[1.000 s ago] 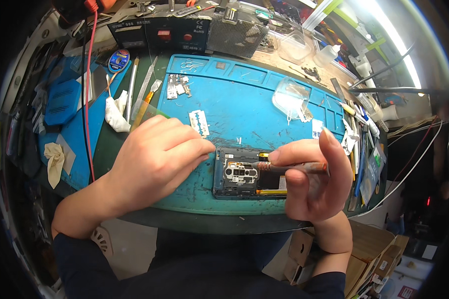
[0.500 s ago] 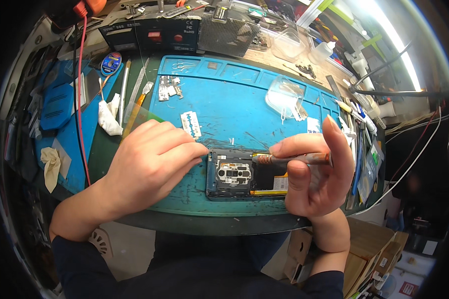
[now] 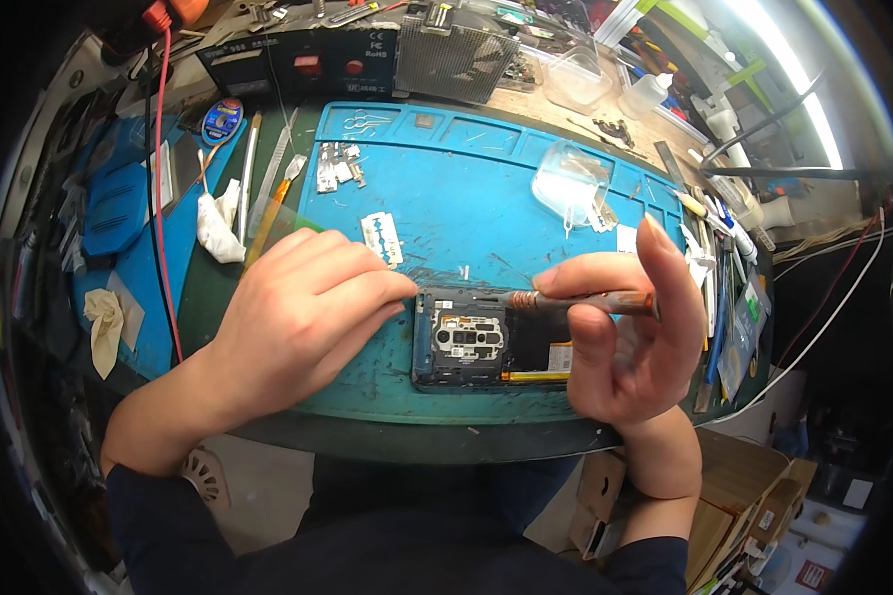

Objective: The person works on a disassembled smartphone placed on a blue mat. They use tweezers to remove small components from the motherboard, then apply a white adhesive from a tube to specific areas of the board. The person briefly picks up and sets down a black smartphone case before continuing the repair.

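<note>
My left hand (image 3: 298, 317) is curled with its fingertips close together at the upper left corner of an opened phone (image 3: 461, 362), which shows its camera assembly and a dark battery with a yellow strip. What those fingertips hold, if anything, is hidden. My right hand (image 3: 635, 347) grips a worn, brownish screwdriver (image 3: 536, 299) horizontally, its tip at the phone's upper section. The phone lies on the blue-green work mat (image 3: 466, 233). A razor blade (image 3: 382, 238) lies just behind my left hand.
Small metal parts (image 3: 339, 167) and a clear plastic lid (image 3: 566, 178) sit on the mat. A solder wick spool (image 3: 221, 121), white tissue (image 3: 218, 228) and cables are at left. Tools (image 3: 719, 238) crowd the right. A black equipment box (image 3: 298, 64) stands behind, cardboard boxes (image 3: 724, 496) below right.
The screwdriver in my right hand has risen slightly, its tip now nearer the phone's upper edge. My left hand stays at the same corner. The whole view has shifted slightly.
</note>
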`<act>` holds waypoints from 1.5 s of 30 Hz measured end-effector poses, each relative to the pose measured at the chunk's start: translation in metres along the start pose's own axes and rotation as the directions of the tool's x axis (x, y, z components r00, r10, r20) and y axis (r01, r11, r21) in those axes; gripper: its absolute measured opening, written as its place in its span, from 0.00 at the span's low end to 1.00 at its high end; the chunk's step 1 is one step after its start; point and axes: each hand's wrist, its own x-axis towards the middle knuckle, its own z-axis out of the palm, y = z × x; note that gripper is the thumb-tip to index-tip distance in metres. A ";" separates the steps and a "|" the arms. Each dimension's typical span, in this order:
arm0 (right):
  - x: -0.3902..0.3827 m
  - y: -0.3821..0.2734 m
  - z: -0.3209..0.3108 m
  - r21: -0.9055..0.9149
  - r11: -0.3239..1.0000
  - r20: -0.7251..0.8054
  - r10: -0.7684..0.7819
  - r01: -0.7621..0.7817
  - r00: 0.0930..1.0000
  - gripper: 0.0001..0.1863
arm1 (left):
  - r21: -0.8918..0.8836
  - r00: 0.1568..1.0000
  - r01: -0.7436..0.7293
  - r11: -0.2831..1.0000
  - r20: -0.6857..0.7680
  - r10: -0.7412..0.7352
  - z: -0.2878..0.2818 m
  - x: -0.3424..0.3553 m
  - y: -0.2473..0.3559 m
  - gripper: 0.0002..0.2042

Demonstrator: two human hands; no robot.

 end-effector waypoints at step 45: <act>0.007 0.000 0.027 0.492 0.869 -0.247 0.091 0.044 0.965 0.19 | -0.891 0.835 0.361 0.275 0.178 -0.520 0.009 0.007 -0.001 0.08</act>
